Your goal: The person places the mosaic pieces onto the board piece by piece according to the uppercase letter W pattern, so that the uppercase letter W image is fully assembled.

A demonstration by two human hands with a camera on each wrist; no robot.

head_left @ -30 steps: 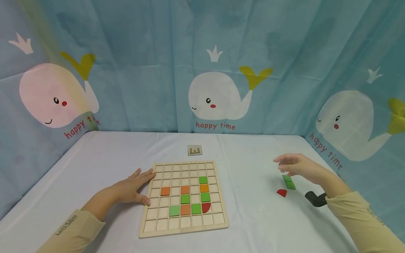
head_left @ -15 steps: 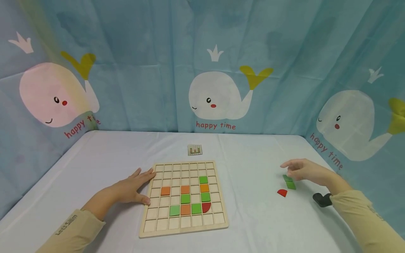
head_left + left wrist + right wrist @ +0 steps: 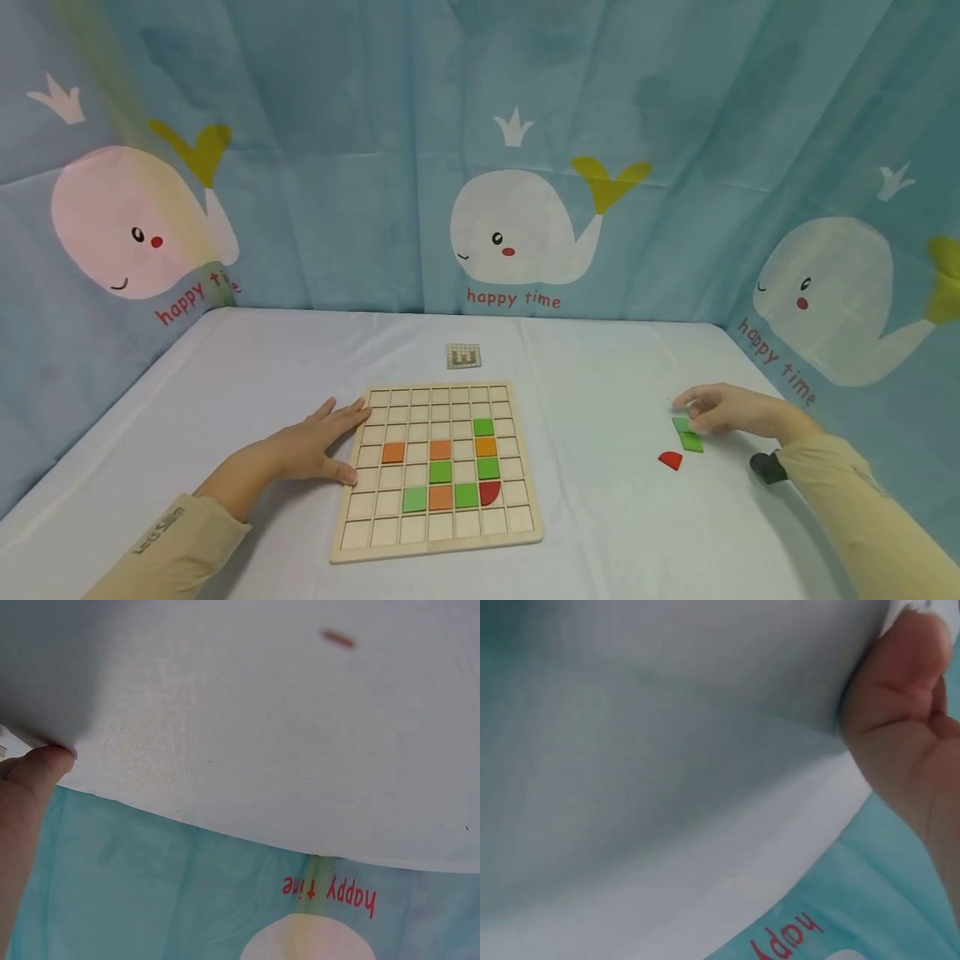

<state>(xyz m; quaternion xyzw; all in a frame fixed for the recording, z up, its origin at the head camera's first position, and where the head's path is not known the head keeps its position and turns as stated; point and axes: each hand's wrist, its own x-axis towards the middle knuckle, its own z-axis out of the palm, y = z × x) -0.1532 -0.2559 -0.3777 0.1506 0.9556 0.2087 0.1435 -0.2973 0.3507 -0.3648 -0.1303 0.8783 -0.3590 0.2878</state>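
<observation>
A square wooden grid board (image 3: 381, 527) lies on the table in the head view, with several coloured tiles in its cells: green, orange and one red quarter-round. My left hand (image 3: 311, 446) rests flat at the board's left edge, fingers and thumb spread against the rim. At the right, my right hand (image 3: 738, 412) is low over two green square tiles (image 3: 692, 442), its thumb at the edge of the tiles and its fingers loosely bent. Whether the thumb touches a tile cannot be told. A loose red quarter-round tile (image 3: 671, 460) lies just in front of them. The right wrist view (image 3: 900, 682) shows mostly the thumb.
A small card (image 3: 463, 356) printed with a grid pattern lies behind the board. A black device (image 3: 768, 467) sits at the right wrist. White cloth (image 3: 592, 500) covers the table, and a blue whale-print curtain (image 3: 360, 217) encloses the back and sides.
My right hand has moved right and down to the green tiles, its thumb now at them. The left hand stays on the board's edge. The head view has shifted slightly.
</observation>
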